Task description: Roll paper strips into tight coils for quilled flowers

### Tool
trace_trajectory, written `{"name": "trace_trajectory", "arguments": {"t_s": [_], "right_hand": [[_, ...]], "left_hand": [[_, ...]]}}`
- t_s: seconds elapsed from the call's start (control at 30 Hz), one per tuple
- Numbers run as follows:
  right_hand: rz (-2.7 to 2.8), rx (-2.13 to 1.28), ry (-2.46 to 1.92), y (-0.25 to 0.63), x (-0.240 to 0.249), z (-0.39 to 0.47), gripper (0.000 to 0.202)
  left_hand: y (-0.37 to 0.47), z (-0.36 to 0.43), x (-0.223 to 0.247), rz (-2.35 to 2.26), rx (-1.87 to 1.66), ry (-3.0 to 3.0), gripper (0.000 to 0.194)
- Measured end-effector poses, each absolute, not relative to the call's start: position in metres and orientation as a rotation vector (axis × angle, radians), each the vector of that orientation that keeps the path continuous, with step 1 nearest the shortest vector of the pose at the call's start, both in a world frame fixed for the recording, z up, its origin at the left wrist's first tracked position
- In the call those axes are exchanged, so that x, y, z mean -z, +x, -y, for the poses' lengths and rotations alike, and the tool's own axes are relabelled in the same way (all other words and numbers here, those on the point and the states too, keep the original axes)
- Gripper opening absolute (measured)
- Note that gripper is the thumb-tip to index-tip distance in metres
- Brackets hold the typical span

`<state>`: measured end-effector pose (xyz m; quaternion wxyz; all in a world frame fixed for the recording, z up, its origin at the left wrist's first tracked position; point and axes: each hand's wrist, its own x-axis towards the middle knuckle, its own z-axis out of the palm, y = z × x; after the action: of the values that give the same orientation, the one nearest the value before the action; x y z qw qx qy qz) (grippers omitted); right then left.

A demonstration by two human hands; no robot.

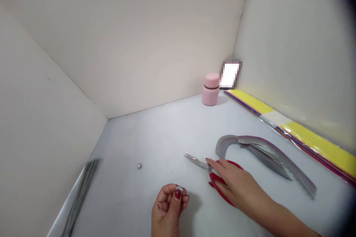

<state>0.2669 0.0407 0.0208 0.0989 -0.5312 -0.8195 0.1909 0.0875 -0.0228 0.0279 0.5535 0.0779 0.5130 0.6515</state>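
My left hand (170,207) is closed at the front middle, pinching a small silvery folded piece (179,189) between thumb and fingertips. To its right, my right hand (232,183) lies over a pair of scissors (197,162) with red handles, its fingers around the grips. The scissor blades point left, towards the back, and look slightly parted. Whether the scissors rest fully on the table cannot be made out. Another small silvery piece (139,166), compact and many-sided, sits on the table to the left of my hands.
Curved grey strips (267,152) lie beyond my right hand. A bundle of thin grey strips (83,192) is at the left edge. A pink lidded jar (210,90) stands at the back, beside a blurred-out screen (230,75). Wrapped coloured sheets (303,135) line the right wall.
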Motion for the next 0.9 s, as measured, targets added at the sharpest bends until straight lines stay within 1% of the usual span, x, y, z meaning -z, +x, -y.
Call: {"name": "trace_trajectory", "arguments": {"t_s": [0.07,0.2,0.27,0.33,0.43,0.47,0.57,0.73,0.9], "right_hand": [[2.483,-0.488,-1.604,0.274,-0.019,-0.046,0.042],[2.519,-0.459,-1.552,0.282,-0.026,-0.049,0.043],[2.433,-0.477,-1.519,0.279,-0.036,-0.046,0.035],[2.291,-0.656,-1.418,0.271,-0.049,-0.037,0.025],[1.989,-1.232,-1.176,0.253,-0.061,-0.020,0.024],[1.897,-1.333,-1.145,0.247,-0.061,-0.014,0.023],[1.703,-1.502,-1.097,0.233,-0.054,-0.003,0.024],[1.178,-1.928,-0.965,0.228,-0.040,-0.001,0.037],[1.118,-2.055,-0.927,0.226,-0.042,-0.003,0.042]], "left_hand": [[0.088,0.023,-0.027,-1.208,-1.527,0.182,0.029],[0.088,0.024,-0.023,-1.218,-1.491,0.240,0.028],[0.089,0.026,-0.020,-1.254,-1.483,0.306,0.027],[0.090,0.027,-0.019,-1.287,-1.489,0.397,0.026],[0.091,0.030,-0.019,-1.266,-1.501,0.565,0.020],[0.092,0.031,-0.019,-1.241,-1.497,0.618,0.019],[0.095,0.035,-0.019,-1.210,-1.470,0.728,0.013],[0.097,0.040,-0.011,-1.220,-1.565,0.975,0.006],[0.096,0.040,-0.012,-1.312,-1.645,1.117,0.010]]}}
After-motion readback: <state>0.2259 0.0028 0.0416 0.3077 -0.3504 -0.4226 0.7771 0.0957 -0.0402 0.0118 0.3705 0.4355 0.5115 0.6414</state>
